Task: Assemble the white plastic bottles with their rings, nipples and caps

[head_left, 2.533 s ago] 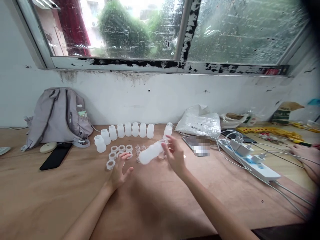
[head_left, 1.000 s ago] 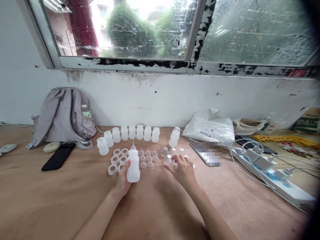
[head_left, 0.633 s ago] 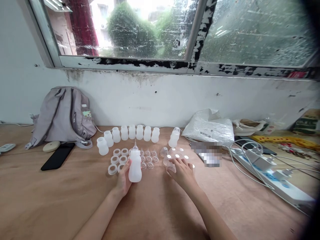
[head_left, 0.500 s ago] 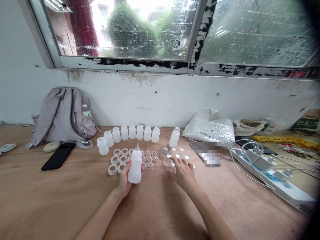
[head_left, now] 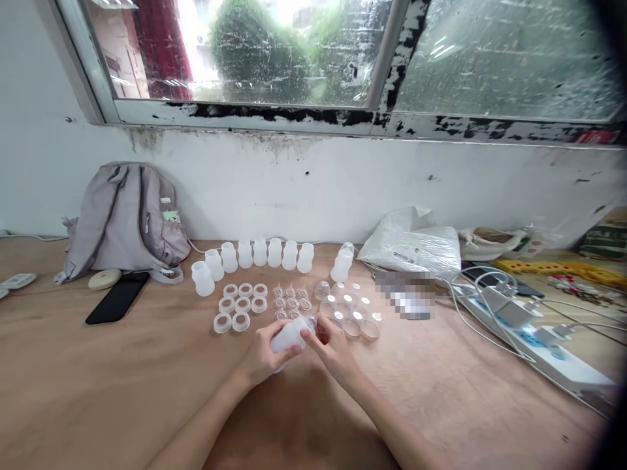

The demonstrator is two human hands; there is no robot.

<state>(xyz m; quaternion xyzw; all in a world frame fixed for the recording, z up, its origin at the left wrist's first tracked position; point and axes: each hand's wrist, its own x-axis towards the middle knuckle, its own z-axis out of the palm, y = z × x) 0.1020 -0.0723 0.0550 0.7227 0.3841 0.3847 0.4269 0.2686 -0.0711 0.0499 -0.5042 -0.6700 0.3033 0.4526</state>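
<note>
My left hand (head_left: 264, 358) is wrapped round a frosted white baby bottle (head_left: 289, 336), which lies tilted with its top toward the right. My right hand (head_left: 339, 351) is closed at the bottle's top end, fingers on a clear bottle cap (head_left: 311, 322), partly hidden by them. Just beyond the hands lie several clear nipples (head_left: 290, 304) in rows. To their left are several white collar rings (head_left: 242, 304). Clear dome caps (head_left: 351, 326) stand in a group right of my right hand.
Open bottles (head_left: 259, 253) stand in a curved row near the wall, with a capped bottle (head_left: 342, 262) to the right. A backpack (head_left: 125, 219) and a phone (head_left: 117, 298) are at left. A plastic bag (head_left: 411, 243), a power strip (head_left: 533, 346) and cables occupy the right.
My right hand has left the group of caps and come to the bottle's top with a clear cap. The bottle has gone from upright to tilted rightward, moving right and nearer me.
</note>
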